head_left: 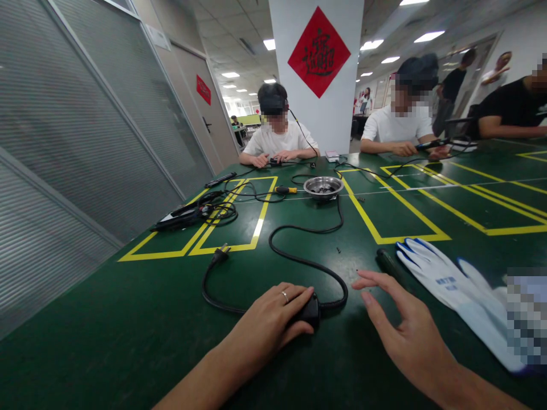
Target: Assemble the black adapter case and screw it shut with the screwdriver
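My left hand [277, 310] rests over a black box [311, 312] set into a power cord, its fingers and thumb gripping the box against the green table. From the box, one length of black cord [205, 290] curves left to a two-pin plug [221, 252]. The other length winds away toward a metal bowl [323, 187] of small dark parts. To the right of the box, my right hand [399, 324] hovers with thumb and fingers apart. A tiny dark speck shows by its fingertips; I cannot tell what it is. A small screw [339, 250] lies beyond.
White-and-blue work gloves [453, 285] and a dark handle [387, 262] lie at right. A yellow-handled screwdriver [285, 189] sits left of the bowl, near tangled black cables [213, 208]. Yellow tape marks rectangles on the table. Co-workers sit across, handling corded tools.
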Available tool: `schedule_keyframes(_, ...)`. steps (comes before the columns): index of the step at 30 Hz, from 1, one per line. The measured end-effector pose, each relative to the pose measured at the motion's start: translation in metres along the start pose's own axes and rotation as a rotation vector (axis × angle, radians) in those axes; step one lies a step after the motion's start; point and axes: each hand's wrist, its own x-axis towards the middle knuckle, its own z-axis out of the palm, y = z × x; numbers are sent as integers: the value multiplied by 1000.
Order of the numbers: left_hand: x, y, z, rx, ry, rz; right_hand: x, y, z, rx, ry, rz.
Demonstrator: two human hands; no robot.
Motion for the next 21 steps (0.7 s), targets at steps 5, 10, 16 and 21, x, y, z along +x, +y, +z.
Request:
schedule_keyframes(5,2,4,5,31,-21,-34,6,0,-3,-31,-14,37)
schedule_keyframes(10,-5,10,1,177,92,-69,25,14,-23,-431,0,7)
schedule_keyframes(16,-8,8,7,116,-55,-122,31,54,-38,-532,-134,275)
schedule_keyframes(21,-9,11,1,110,42,-106,45,61,-44,-231,-31,328)
